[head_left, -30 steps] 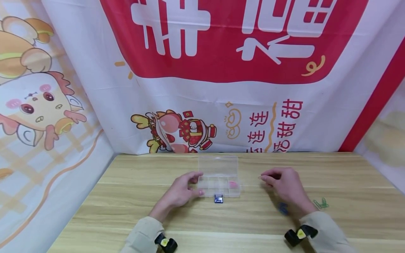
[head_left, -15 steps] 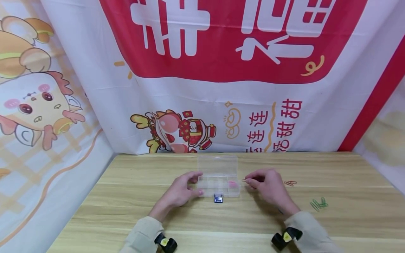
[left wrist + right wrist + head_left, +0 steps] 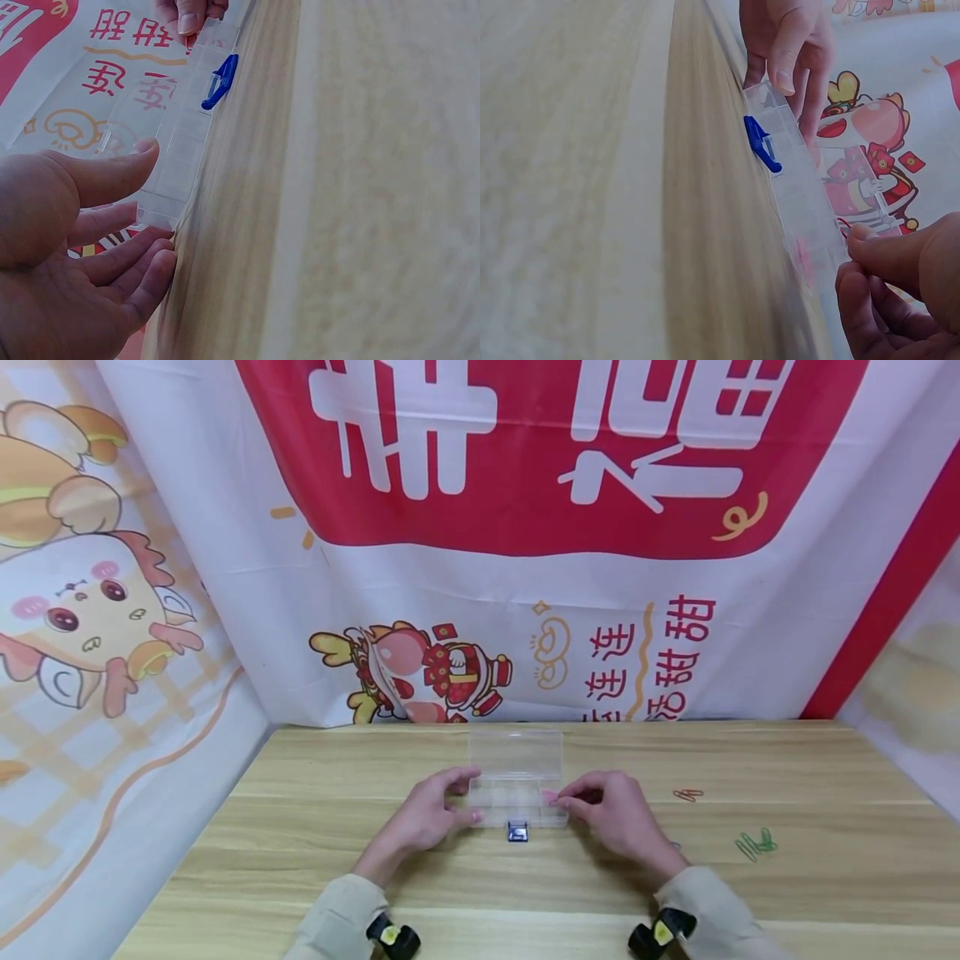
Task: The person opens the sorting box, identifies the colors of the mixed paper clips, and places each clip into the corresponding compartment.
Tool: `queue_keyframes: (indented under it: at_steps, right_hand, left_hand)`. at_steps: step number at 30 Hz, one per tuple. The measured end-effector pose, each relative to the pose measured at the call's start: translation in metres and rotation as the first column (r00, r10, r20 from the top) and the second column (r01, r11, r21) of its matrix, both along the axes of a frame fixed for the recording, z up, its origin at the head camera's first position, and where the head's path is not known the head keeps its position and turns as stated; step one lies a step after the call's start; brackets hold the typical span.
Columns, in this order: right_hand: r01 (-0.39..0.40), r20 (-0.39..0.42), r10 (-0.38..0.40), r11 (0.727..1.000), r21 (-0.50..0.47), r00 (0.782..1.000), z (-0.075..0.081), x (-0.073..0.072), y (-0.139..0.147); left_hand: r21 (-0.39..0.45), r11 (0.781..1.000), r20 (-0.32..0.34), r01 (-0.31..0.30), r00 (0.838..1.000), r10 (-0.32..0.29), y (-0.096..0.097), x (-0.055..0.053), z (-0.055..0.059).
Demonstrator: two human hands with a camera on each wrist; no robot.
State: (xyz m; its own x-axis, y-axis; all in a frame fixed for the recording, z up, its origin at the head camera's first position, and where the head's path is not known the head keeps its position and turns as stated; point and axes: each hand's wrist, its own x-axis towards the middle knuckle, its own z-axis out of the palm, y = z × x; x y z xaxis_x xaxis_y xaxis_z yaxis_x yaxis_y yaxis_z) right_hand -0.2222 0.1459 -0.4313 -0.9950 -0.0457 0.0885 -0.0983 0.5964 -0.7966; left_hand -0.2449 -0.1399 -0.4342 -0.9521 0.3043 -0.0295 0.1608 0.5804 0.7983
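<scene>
A clear plastic compartment box (image 3: 504,802) lies on the table with its lid (image 3: 516,754) raised toward the wall and a blue latch (image 3: 517,832) at the front. My left hand (image 3: 427,814) holds the box's left end, thumb at the near corner and fingers at the far one. Over the right end, my right hand (image 3: 618,817) pinches a red paper clip (image 3: 844,223) between thumb and index finger. Something pink (image 3: 803,253) shows in a right-hand compartment, partly behind the right fingertips in the head view.
Red paper clips (image 3: 687,794) lie on the wooden table (image 3: 360,893) to the right, with several green paper clips (image 3: 756,844) nearer the front. A bit of something blue (image 3: 677,845) shows beside the right wrist. A printed cloth (image 3: 420,585) hangs behind the table.
My right hand has moved left with the red paper clip, from the open table to the box's right end, uncovering the red clips. My left hand and the box have stayed put.
</scene>
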Motion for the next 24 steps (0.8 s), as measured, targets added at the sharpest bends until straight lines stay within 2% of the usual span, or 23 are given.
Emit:
queue_keyframes:
  at_steps: [16, 24]
  right_hand:
    - [0.011, 0.003, -0.011, 0.999, 0.035, 1.000, -0.0014, -0.0009, -0.0025]
    - [0.001, 0.002, -0.001, 1.000, 0.021, 1.000, 0.0004, -0.0010, 0.0026]
  left_hand:
    - [0.002, 1.000, 0.009, 0.000, 1.000, 0.000, 0.0007, -0.0002, 0.0017]
    - [0.008, 1.000, 0.006, -0.001, 1.000, 0.001, 0.0006, -0.0002, 0.0012]
